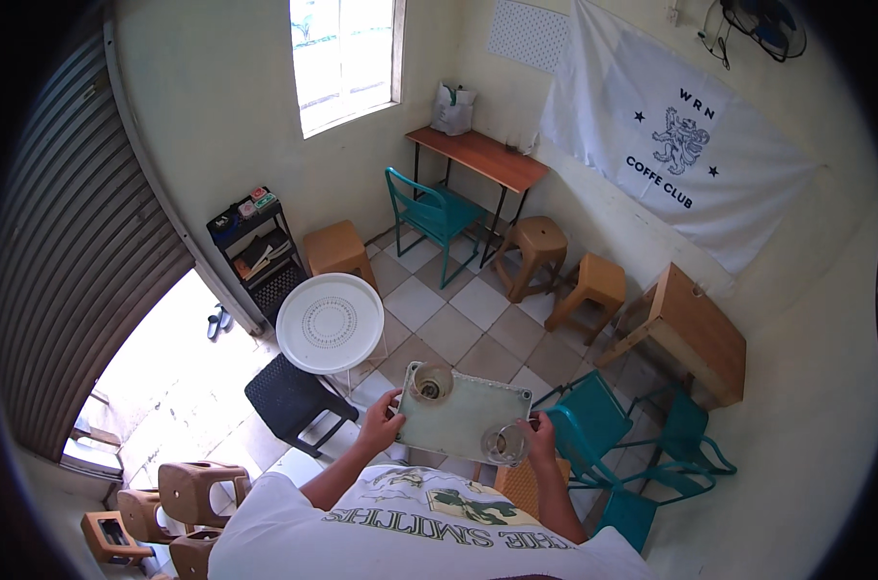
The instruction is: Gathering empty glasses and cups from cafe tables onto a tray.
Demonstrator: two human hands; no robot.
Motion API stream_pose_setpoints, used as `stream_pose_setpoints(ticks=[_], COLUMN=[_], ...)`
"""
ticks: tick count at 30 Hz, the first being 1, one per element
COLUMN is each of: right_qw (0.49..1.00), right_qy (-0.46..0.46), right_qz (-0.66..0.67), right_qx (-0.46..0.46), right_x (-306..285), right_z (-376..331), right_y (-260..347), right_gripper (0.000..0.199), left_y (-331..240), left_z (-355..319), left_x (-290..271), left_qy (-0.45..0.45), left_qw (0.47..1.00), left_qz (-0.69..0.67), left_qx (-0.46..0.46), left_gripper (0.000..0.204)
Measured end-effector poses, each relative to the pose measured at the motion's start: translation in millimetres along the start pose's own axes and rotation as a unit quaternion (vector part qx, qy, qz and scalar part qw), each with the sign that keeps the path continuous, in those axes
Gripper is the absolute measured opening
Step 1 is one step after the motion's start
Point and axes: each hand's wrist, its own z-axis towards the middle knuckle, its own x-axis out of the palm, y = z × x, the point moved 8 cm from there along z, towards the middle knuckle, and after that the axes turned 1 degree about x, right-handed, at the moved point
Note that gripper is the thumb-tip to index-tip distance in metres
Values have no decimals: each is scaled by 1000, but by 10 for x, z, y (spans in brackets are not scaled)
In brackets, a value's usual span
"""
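A pale green rectangular tray is held level in front of my body between both hands. My left hand grips its left edge, fingers closed round the rim. At the right edge, my right hand is closed on the tray beside a clear glass mug; whether its fingers also touch the mug is hard to tell. A second clear glass stands near the tray's far left corner, with something dark in its bottom.
Ahead to the left is a round white table, with a black stool nearer me. Teal chairs crowd my right, by a wooden table. Brown stools and a narrow desk line the far wall. More stools stand lower left.
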Motion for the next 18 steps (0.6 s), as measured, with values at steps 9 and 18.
stream_pose_setpoints(ticks=[9, 18], right_qw=[999, 998], right_qy=[-22, -62], right_qz=[-27, -15], right_qx=[-6, 3], right_x=[415, 699], right_z=[660, 859], right_y=[399, 526], right_gripper=[27, 24], left_y=[-13, -51], left_z=[907, 1564], left_x=[-317, -478], left_qy=[18, 87], left_qw=[1000, 996], left_qz=[-9, -22], left_qx=[19, 9], left_gripper=[52, 52])
